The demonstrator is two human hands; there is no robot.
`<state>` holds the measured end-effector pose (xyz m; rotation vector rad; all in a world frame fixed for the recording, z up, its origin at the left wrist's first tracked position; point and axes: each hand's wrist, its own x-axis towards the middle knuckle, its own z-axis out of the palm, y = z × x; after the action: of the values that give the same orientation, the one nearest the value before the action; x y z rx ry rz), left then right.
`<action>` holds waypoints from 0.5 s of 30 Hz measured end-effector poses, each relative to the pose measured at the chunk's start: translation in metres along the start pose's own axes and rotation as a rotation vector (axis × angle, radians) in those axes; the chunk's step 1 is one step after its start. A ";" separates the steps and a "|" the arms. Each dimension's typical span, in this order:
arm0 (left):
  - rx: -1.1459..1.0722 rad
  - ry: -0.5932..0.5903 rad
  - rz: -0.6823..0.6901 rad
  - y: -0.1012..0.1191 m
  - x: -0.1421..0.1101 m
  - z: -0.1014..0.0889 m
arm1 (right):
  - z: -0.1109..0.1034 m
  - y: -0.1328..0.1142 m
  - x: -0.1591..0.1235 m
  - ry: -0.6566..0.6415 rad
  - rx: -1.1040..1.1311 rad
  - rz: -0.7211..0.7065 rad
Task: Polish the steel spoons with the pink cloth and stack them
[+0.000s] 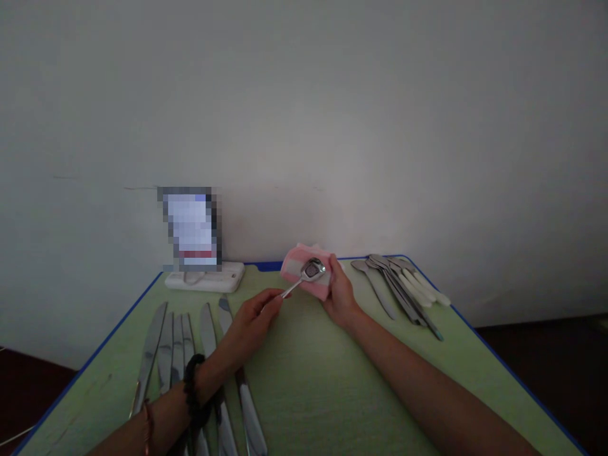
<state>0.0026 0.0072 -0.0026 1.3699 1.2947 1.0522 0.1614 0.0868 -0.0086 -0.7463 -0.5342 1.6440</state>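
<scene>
A shiny metal spoon (pixel 312 270) is held up over the far middle of the table, its bowl toward the upper right. My left hand (pixel 256 316) is closed round its handle, most of which the fingers hide. Behind the bowl is a pink and white cloth (pixel 297 258), gripped by my right hand (pixel 341 292) with the thumb along its right edge. The bowl lies in front of the cloth; whether they touch I cannot tell. Several table knives (pixel 154 345) lie under and beside my left forearm, partly hidden by it.
Several spoons (pixel 394 285), some with white handles (pixel 418 288), lie in a pile at the far right. A blurred upright screen (pixel 192 228) stands on a white base (pixel 228 277) at the far left. The green table (pixel 323 392) has a blue edge and meets the wall.
</scene>
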 end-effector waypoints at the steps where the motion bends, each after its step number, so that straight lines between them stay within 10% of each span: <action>1: -0.037 0.008 -0.001 0.000 0.000 0.000 | 0.001 -0.001 -0.001 -0.014 0.007 0.010; 15: 0.013 0.107 0.006 -0.004 0.002 -0.004 | 0.002 -0.001 -0.001 -0.103 0.019 0.038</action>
<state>-0.0021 0.0092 -0.0054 1.3427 1.3781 1.1361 0.1609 0.0856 -0.0068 -0.6638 -0.5803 1.7273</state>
